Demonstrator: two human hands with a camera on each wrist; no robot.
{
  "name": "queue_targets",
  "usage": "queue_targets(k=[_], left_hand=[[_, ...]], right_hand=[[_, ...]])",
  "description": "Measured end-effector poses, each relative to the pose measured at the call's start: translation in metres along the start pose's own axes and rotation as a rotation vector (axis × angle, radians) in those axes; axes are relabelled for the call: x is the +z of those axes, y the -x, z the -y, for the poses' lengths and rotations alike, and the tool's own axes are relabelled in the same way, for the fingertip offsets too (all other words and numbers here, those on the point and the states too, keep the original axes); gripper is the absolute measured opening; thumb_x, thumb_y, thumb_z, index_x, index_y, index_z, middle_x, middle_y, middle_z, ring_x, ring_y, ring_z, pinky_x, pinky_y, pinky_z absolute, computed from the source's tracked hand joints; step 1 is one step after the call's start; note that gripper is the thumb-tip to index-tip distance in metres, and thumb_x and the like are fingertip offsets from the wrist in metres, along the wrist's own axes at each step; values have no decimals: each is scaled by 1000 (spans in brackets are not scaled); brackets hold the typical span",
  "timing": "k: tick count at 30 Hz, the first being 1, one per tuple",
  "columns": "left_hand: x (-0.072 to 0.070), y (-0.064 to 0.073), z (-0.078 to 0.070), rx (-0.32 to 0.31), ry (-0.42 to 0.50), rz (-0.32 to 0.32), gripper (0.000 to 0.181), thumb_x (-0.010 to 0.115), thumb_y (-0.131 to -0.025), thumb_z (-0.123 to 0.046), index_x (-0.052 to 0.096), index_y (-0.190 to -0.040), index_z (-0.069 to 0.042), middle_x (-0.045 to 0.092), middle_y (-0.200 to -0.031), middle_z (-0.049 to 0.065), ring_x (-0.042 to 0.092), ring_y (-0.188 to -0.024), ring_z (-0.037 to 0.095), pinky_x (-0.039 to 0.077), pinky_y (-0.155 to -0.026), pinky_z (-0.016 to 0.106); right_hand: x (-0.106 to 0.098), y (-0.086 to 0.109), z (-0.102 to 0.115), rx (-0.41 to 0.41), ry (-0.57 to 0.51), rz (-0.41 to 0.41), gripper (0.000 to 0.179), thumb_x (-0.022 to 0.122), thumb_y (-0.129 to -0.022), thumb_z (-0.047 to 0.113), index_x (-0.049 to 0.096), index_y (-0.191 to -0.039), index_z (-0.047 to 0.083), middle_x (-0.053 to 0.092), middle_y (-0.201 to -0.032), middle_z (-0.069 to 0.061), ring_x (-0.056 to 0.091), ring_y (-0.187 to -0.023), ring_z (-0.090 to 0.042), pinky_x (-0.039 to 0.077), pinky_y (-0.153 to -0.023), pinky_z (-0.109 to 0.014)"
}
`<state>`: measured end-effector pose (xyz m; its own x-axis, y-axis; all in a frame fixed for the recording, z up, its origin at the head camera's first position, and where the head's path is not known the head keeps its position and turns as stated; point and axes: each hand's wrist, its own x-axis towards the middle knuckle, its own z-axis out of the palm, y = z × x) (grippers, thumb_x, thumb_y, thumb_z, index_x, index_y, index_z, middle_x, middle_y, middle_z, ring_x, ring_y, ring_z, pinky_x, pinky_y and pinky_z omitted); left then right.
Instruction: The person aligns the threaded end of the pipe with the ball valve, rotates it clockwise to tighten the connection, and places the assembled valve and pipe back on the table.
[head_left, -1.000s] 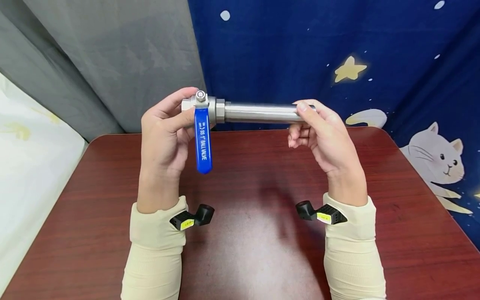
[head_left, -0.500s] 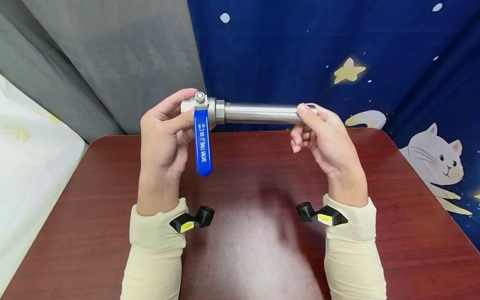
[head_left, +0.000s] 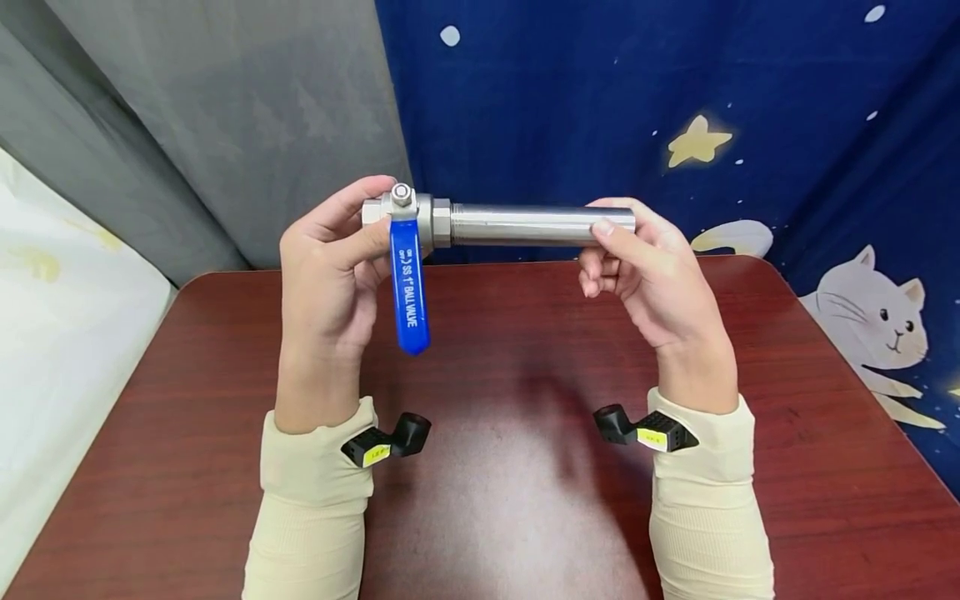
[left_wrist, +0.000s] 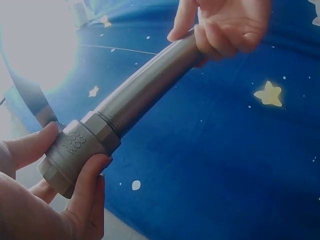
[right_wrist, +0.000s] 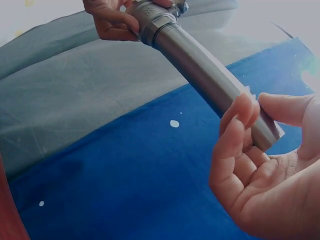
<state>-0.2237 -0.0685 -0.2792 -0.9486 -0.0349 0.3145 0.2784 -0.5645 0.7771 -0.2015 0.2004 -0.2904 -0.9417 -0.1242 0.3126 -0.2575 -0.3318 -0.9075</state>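
Above the table, a steel ball valve (head_left: 423,218) with a blue lever handle (head_left: 408,287) is held by my left hand (head_left: 326,283). Thumb and fingers pinch its body, and the lever points down toward me. A shiny steel pipe (head_left: 532,225) runs straight out of the valve's right end, a little thread showing at the joint. My right hand (head_left: 660,275) pinches the pipe near its far end between thumb and fingers. In the left wrist view the valve body (left_wrist: 77,150) bears raised lettering. The right wrist view shows the pipe's free end (right_wrist: 267,135) beside the curled fingers.
A dark red wooden table (head_left: 480,433) lies below both hands. Behind it hang a grey curtain (head_left: 225,108) and a blue curtain (head_left: 540,100) with stars and a cat. White cloth (head_left: 67,333) hangs at the left. Each sleeve carries a small black wrist camera (head_left: 390,437).
My right thumb has moved down across the pipe, and its fingers have shifted around it. The blue lever's tip has swung slightly to the right. My left hand keeps its grip on the valve.
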Motion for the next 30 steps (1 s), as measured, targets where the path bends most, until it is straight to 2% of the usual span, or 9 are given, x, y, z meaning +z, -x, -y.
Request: queue_targets(k=[2, 4, 9, 11, 14, 17, 20, 24, 30], left_hand=[[0, 0, 0, -4, 27, 1, 27, 68, -79, 15, 72, -104, 4, 61, -94, 16, 60, -83, 24, 57, -58, 25], [1, 0, -1, -1, 45, 7, 27, 70, -78, 14, 72, -104, 5, 61, -93, 17, 61, -82, 24, 57, -58, 25], [2, 1, -1, 28, 28, 22, 26, 69, -80, 14, 72, -104, 4, 61, -91, 16, 61, -80, 24, 57, -59, 25], [2, 1, -1, 38, -2, 23, 27, 67, -81, 14, 73, -103, 2, 62, -91, 15, 61, -80, 23, 57, -59, 24], [2, 2, 0, 39, -36, 18, 29, 64, -82, 16, 74, -103, -1, 63, -91, 12, 61, -79, 21, 57, -59, 23], [1, 2, 0, 26, -11, 16, 29, 65, -81, 17, 73, -103, 1, 63, -92, 14, 61, -80, 22, 57, -59, 24], [1, 1, 0, 13, 33, 12, 28, 68, -79, 16, 72, -103, 4, 62, -94, 16, 61, -81, 23, 58, -59, 25], [1, 1, -2, 10, 56, 14, 28, 70, -77, 15, 72, -104, 6, 62, -93, 17, 62, -79, 23, 58, -59, 26], [2, 2, -1, 26, 43, 26, 27, 70, -77, 16, 72, -102, 5, 62, -91, 16, 61, -78, 22, 57, -58, 25]], right_hand=[[-1, 1, -1, 4, 38, -11, 9, 53, -100, 12, 58, -102, 5, 58, -58, -7, 54, -48, -16, 48, -48, -23], [-1, 0, 0, 10, 72, -22, 15, 54, -100, 19, 58, -94, 6, 57, -55, -6, 53, -47, -16, 47, -47, -24], [0, -2, -1, 18, 104, -46, 24, 55, -100, 27, 57, -83, 10, 56, -55, -6, 54, -49, -15, 50, -51, -25], [0, -2, -1, 17, 87, -53, 23, 55, -100, 27, 59, -86, 9, 57, -57, -6, 56, -50, -16, 51, -52, -25], [1, -1, -1, 6, 39, -47, 15, 54, -100, 20, 61, -100, 6, 58, -59, -7, 57, -51, -17, 51, -52, -25], [2, 0, 0, -11, -12, -20, 17, 50, -98, 6, 57, -114, 3, 59, -63, -9, 58, -51, -18, 51, -51, -25], [1, 0, 1, -23, -37, 13, 20, 48, -96, -1, 54, -115, 1, 59, -64, -9, 57, -51, -18, 51, -51, -25], [0, 1, 1, -23, 17, 8, 9, 51, -99, 8, 58, -102, 3, 58, -59, -7, 54, -48, -16, 48, -48, -23], [-1, -1, -1, 9, 101, -52, 27, 55, -100, 26, 60, -81, 7, 57, -54, -6, 54, -47, -15, 50, -48, -25]])
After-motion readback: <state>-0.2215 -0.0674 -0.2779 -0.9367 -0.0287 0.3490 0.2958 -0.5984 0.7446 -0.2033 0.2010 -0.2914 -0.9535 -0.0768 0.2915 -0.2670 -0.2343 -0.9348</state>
